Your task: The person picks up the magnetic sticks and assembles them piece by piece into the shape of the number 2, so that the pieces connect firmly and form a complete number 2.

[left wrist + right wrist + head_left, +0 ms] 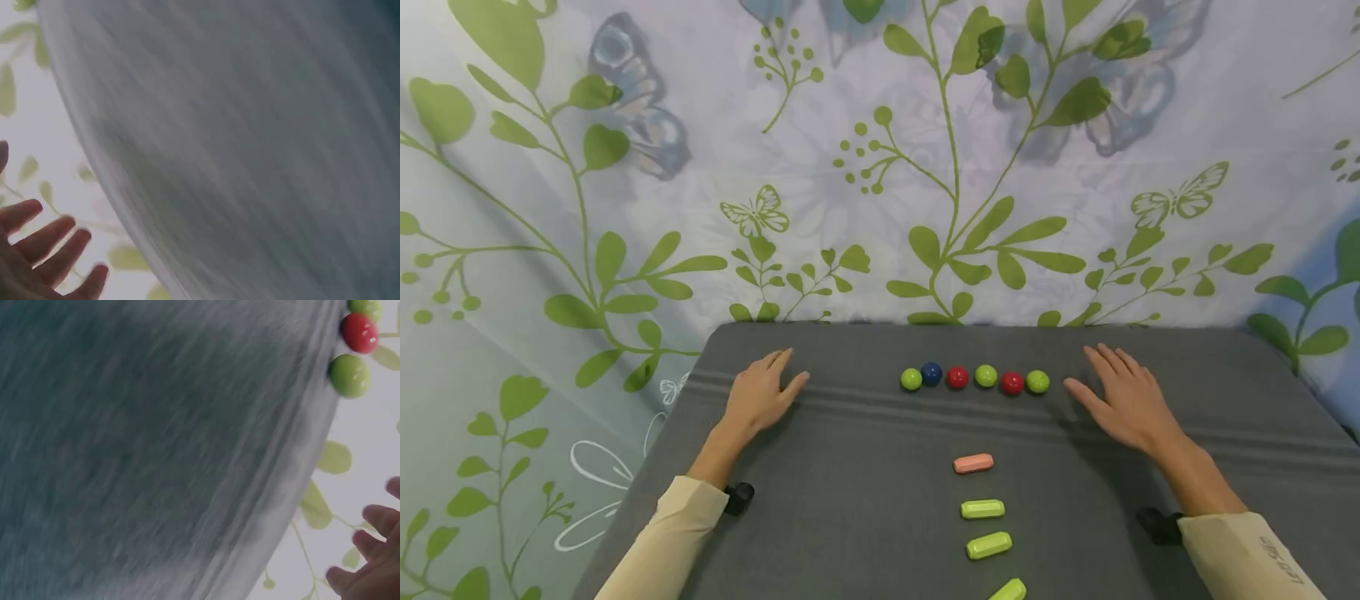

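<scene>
Several balls stand in a row near the table's back: a green ball (911, 379), a blue ball (931, 373), a red ball (957, 377), then green, red and a green ball (1037, 382) at the right end. My left hand (758, 392) is left of the row, fingers extended, holding nothing. To the right of the row my right hand (1126, 400) has its fingers spread, nearest to that last green ball but apart from it. Both hands show in the wrist views, the left hand (47, 256) and the right hand (375, 556), with nothing in them.
Below the row, an orange block (973, 463) and green blocks, among them one green block (982, 509), form a column toward the front of the grey table (850, 500). A patterned curtain (820, 167) hangs behind the table's back edge.
</scene>
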A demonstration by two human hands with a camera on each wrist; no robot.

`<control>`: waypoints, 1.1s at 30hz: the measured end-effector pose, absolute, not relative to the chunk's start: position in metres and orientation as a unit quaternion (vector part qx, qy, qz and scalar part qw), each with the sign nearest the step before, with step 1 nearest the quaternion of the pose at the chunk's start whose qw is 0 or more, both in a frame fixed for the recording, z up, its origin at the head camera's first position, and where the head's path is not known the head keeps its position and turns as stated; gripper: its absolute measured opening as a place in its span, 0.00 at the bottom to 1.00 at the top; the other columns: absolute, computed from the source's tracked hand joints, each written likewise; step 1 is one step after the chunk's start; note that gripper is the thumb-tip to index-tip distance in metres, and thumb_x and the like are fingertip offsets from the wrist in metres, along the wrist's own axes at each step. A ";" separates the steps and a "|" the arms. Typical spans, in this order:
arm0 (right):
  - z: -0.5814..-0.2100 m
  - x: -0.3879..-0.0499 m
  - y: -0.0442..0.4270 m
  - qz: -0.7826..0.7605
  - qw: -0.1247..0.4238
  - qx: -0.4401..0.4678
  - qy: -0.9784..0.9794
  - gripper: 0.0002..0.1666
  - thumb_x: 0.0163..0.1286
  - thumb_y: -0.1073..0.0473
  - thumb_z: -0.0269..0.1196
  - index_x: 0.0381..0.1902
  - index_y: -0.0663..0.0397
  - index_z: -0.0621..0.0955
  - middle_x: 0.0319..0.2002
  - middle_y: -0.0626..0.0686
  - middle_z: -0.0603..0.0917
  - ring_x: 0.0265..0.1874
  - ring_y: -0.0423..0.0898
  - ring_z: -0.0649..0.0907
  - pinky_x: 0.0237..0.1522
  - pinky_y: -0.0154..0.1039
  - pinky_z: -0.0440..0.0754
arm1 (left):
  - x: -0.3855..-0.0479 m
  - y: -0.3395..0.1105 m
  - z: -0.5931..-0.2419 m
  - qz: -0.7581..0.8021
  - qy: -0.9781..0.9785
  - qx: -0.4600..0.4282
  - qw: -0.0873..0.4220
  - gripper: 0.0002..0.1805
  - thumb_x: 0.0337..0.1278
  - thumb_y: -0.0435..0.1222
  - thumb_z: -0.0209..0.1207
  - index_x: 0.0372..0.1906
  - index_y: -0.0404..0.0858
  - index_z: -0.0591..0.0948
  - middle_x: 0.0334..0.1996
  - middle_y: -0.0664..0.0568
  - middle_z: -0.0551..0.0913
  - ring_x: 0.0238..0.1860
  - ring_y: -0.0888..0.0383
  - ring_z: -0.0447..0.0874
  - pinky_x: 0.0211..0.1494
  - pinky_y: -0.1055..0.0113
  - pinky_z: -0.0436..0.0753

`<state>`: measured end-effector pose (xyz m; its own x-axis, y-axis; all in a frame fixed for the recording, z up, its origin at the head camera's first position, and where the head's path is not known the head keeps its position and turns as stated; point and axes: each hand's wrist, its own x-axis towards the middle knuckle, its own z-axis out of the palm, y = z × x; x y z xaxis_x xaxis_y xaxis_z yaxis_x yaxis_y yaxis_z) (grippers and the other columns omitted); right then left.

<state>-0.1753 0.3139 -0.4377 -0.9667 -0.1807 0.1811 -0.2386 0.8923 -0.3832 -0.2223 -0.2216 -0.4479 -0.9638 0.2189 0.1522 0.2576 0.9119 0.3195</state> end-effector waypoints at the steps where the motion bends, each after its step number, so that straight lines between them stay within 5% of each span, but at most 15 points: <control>1: -0.437 -0.175 0.311 0.213 0.079 0.114 -0.967 0.42 0.77 0.42 0.54 0.71 0.72 0.61 0.68 0.76 0.61 0.66 0.76 0.58 0.59 0.74 0.52 | -0.220 -0.215 -0.446 -0.191 -0.970 -0.130 0.072 0.34 0.72 0.54 0.51 0.70 0.33 0.70 0.65 0.35 0.71 0.64 0.37 0.70 0.62 0.38 0.68; 6: -0.436 -0.178 0.293 0.264 0.059 0.123 -0.955 0.36 0.75 0.47 0.58 0.66 0.72 0.69 0.61 0.75 0.70 0.60 0.74 0.68 0.54 0.71 0.64 | -0.207 -0.176 -0.436 -0.304 -0.933 -0.180 0.073 0.25 0.69 0.49 0.58 0.59 0.34 0.79 0.53 0.41 0.82 0.52 0.43 0.80 0.52 0.46 0.77; 15: -0.443 -0.190 0.275 0.295 0.026 0.104 -0.949 0.34 0.75 0.50 0.60 0.66 0.71 0.69 0.57 0.75 0.74 0.54 0.71 0.75 0.49 0.68 0.71 | -0.186 -0.093 -0.443 -0.472 -0.838 -0.252 -0.108 0.20 0.67 0.43 0.61 0.56 0.35 0.81 0.43 0.53 0.83 0.38 0.60 0.81 0.39 0.65 0.80; 21: -0.449 -0.196 0.273 0.290 0.014 0.101 -0.951 0.34 0.73 0.51 0.61 0.65 0.72 0.70 0.58 0.75 0.73 0.54 0.71 0.74 0.50 0.68 0.71 | -0.174 -0.053 -0.454 -0.468 -0.833 -0.242 -0.166 0.18 0.62 0.42 0.66 0.53 0.38 0.84 0.39 0.57 0.81 0.28 0.64 0.77 0.31 0.70 0.77; 33: -0.453 -0.199 0.273 0.278 0.023 0.098 -0.955 0.30 0.69 0.58 0.65 0.62 0.72 0.73 0.55 0.74 0.75 0.53 0.70 0.75 0.51 0.68 0.70 | -0.168 -0.028 -0.463 -0.426 -0.850 -0.262 -0.166 0.15 0.55 0.41 0.71 0.47 0.41 0.88 0.36 0.61 0.82 0.37 0.67 0.76 0.40 0.72 0.75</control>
<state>-0.1992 0.2727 -0.4527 -0.9796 -0.1748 0.0987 -0.2004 0.8260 -0.5269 -0.1678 -0.0285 -0.4630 -0.8079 0.5863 -0.0596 0.3034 0.5005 0.8109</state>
